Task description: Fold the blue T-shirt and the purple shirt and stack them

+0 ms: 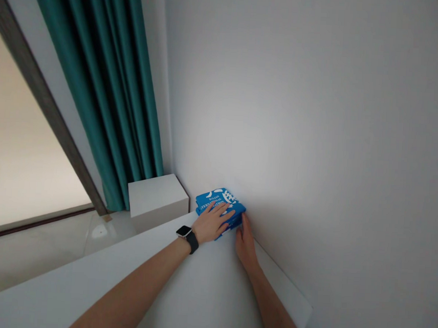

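A stack of folded blue cloth or bags [217, 199] with white printed lettering lies at the far end of a white surface [201, 280], close against the wall. My left hand [213, 223], with a dark watch on its wrist, rests flat on top of the stack, fingers spread. At the stack's right side, my right hand [246, 241] touches the edge with its fingers extended. The lower layers of the stack are partly hidden behind my hands.
A lower white cabinet or box [158, 196] stands beyond the surface to the left. Green curtains [109, 80] hang behind it. A plain wall [298, 114] rises along the right side, and a dark frame [49, 101] crosses the far left.
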The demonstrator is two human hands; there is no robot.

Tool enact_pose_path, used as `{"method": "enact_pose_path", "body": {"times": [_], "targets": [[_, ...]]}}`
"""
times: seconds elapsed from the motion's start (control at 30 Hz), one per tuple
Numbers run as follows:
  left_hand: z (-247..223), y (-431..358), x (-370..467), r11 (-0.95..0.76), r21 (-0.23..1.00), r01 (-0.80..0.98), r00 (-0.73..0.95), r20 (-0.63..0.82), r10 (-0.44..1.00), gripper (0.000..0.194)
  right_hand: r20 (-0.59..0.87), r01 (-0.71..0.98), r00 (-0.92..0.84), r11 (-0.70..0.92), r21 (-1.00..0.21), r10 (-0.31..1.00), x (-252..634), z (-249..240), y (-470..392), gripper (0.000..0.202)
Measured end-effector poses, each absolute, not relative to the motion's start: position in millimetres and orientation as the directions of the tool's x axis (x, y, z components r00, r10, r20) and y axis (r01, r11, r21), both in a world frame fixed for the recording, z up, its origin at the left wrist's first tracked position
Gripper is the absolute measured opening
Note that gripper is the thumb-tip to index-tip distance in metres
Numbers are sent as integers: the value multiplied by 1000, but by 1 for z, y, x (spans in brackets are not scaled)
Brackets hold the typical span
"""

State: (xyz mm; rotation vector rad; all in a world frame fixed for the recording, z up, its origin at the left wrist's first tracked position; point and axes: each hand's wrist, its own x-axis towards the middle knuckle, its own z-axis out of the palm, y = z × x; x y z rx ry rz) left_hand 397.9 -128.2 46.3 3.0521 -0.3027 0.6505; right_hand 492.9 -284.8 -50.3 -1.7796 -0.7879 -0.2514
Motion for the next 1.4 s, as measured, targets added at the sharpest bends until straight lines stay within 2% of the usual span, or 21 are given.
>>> {"method": "enact_pose_path", "body": {"times": [0.2,0.5,0.63,0.7,0.83,0.9,1.23,1.4], "targets": [[48,-130,394,-983,-27,-179,881,440,-173,46,625,693,716,-207,-690,312,488,-43,-286,55],[50,-130,393,-979,-68,-195,898,388,-206,47,656,813,578,-276,-513,485,477,-33,-283,68],[54,-132,391,-977,-51,-205,899,385,-209,43,656,806,591,-317,-499,470,483,-30,-280,68],[55,-131,391,-988,-20,-155,894,422,-149,44,656,795,607,-339,-503,449,484,-28,-280,68],[54,-122,392,-987,86,135,863,480,159,47,643,777,629,-363,-514,437,481,-24,-283,68],[53,-117,393,-969,108,221,853,460,246,50,638,774,634,-365,-518,437,480,-24,-285,67],[50,-131,380,-949,82,305,833,461,307,67,641,746,666,-344,-570,382,481,-24,-284,60],[40,-132,363,-943,119,311,824,461,330,66,648,742,670,-320,-589,361,479,-23,-285,60]]}}
